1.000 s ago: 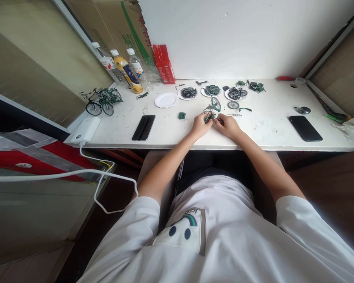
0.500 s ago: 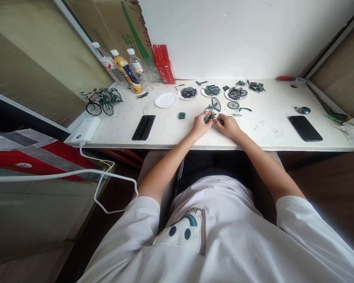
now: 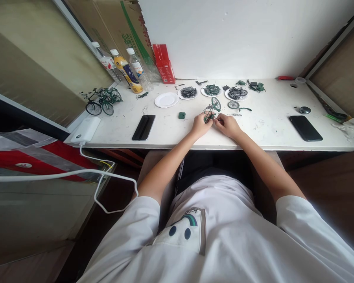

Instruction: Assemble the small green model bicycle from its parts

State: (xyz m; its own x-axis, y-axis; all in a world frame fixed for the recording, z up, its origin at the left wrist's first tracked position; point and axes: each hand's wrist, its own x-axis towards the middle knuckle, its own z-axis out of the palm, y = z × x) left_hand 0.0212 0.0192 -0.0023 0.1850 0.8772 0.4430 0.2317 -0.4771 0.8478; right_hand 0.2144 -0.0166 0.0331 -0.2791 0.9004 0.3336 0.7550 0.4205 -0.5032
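L hand [image 3: 199,125] and R hand [image 3: 228,125] meet at the near-middle of the white table [image 3: 268,135], wrists resting on the top, prob. for steadiness w/ such small work. Btwn them is a part-built green model bike [image 3: 210,113], right at the tabletop. Its fitted wheel [image 3: 215,103] points away from the person, so the frame end faces the fingers. L fingers are clamped round the frame, acting as the holder. R fingertips are bunched tight against the frame's near end; whether they pinch the bike itself or a tiny piece is too small to tell.

A loose wheel [image 3: 233,105] and a curved green piece [image 3: 245,109] lie just beyond R hand, within easy reach. Further back, paper plates [image 3: 188,93] seem to keep parts sorted by kind. Two finished model bikes [image 3: 100,101] stand at far L, out of the way. A small green block [image 3: 181,115] sits near L hand.
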